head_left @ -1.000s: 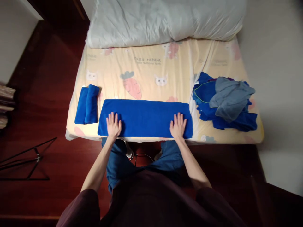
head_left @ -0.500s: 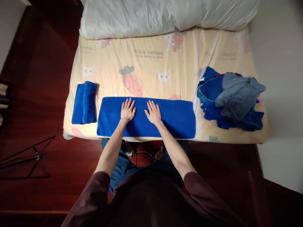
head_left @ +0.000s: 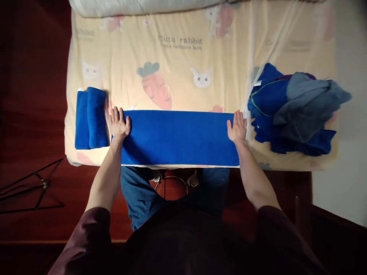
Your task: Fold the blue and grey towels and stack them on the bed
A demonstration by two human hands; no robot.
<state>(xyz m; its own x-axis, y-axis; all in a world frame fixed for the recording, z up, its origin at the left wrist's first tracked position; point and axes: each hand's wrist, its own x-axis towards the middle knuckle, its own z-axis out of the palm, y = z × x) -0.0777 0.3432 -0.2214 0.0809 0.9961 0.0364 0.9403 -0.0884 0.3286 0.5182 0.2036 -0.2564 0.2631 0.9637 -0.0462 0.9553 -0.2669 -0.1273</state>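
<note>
A blue towel (head_left: 177,138), folded into a long flat strip, lies along the front edge of the bed. My left hand (head_left: 118,124) rests open and flat over the towel's left end, fingers stretched away from me. Over its right end my right hand (head_left: 237,127) lies open too, palm down. Between the two hands the cloth is smooth. To the left of my left hand are rolled or folded blue towels (head_left: 91,118), side by side. Right of my right hand sits a loose heap of blue cloths (head_left: 269,97) with a grey cloth (head_left: 308,105) on top.
The bed (head_left: 183,91) has a yellow sheet with rabbits and carrots. A pale quilt (head_left: 137,5) lies along its far side. Black tripod-like legs (head_left: 43,185) stand on the dark red floor at left. A pale wall (head_left: 349,160) borders the right.
My hands have slid apart from the middle of the blue towel to its two ends, left hand leftward and right hand rightward. The head view has tilted down and closer.
</note>
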